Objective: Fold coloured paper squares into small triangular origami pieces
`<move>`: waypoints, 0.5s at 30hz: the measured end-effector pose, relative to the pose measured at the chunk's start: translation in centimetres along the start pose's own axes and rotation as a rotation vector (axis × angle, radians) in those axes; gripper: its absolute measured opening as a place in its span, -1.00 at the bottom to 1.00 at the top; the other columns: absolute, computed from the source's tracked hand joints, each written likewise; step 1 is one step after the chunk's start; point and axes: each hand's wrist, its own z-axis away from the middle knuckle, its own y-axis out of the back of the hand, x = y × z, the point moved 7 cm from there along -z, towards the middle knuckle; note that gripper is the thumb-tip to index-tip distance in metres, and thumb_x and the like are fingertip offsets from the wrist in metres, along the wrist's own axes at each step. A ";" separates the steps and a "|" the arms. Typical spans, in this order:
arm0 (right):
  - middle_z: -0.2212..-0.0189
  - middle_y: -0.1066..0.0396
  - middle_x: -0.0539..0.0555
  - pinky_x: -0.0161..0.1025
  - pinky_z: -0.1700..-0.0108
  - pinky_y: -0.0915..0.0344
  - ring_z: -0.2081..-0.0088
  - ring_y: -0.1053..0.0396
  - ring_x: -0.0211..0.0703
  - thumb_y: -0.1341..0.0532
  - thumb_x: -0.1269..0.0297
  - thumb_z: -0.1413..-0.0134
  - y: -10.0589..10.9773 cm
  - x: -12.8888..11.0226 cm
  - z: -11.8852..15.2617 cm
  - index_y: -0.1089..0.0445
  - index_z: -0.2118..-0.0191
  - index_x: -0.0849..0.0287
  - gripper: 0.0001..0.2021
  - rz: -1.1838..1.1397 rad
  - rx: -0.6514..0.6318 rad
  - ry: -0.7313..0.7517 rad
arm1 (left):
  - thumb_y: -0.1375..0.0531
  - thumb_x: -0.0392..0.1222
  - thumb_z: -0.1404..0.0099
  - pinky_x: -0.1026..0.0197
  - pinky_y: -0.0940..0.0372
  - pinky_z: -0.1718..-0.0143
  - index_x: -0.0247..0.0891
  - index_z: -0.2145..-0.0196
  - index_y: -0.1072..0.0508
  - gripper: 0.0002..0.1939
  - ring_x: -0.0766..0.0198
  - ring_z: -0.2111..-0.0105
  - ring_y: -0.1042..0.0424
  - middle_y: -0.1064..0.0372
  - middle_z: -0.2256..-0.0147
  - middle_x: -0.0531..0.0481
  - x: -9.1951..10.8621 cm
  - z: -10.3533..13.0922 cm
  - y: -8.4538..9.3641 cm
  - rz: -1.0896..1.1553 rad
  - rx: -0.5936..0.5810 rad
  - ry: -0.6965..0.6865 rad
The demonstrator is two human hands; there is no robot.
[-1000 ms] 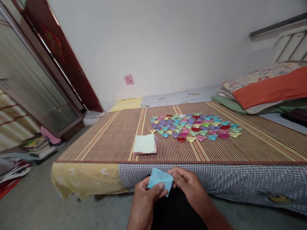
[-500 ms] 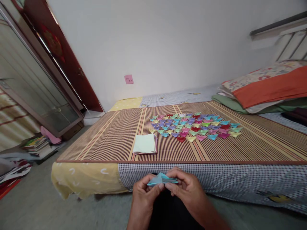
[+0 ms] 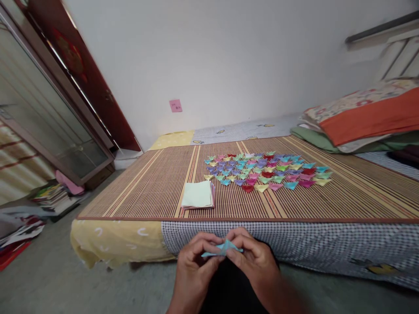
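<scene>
A light blue folded paper boat [image 3: 225, 247] is pinched between both of my hands, just in front of the bed's near edge. My left hand [image 3: 197, 261] is closed on its left end, fingers over the upper side and thumb beneath. My right hand [image 3: 251, 257] grips the right end, with the thumb against the near face. The fingers hide part of the paper. Beyond my hands lies a stack of square paper sheets [image 3: 197, 195], pale green on top. To its right, several rows of small folded paper pieces [image 3: 267, 174] in many colours cover part of the mat.
A striped woven mat [image 3: 137, 187] covers the bed, over a checked sheet [image 3: 314, 244]. Folded bedding [image 3: 363, 117] is piled at the right. A pink note [image 3: 176, 105] sticks to the wall. Books [image 3: 52, 197] are stacked on the left.
My left fingers have moved over the top of the blue paper, covering more of it. Its raised middle point now shows further right, beside my right fingers.
</scene>
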 end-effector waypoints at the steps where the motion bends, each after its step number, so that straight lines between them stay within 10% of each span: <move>1: 0.26 -0.42 0.09 -0.23 0.14 -0.33 0.18 -0.43 -0.07 -0.35 0.13 -0.19 0.1 0.3 0.0 -0.57 0.44 0.12 -0.77 -0.004 0.033 -0.007 | -0.42 -0.23 -0.14 0.20 -0.38 0.23 -0.21 0.54 -0.59 -0.86 0.07 0.21 -0.51 -0.53 0.25 -0.14 0.3 0.0 0.0 -0.033 -0.002 -0.016; 15: 0.45 -0.41 0.02 -0.26 0.30 -0.31 0.36 -0.38 -0.13 -0.34 0.13 -0.18 -0.2 -0.3 0.2 -0.41 0.52 0.16 -0.69 0.015 0.091 -0.028 | -0.36 -0.26 -0.24 0.08 -0.39 -0.03 -0.20 0.44 -0.55 -0.89 -0.05 -0.07 -0.49 -0.51 -0.01 -0.22 1.9 0.4 -0.3 -0.057 0.047 -0.150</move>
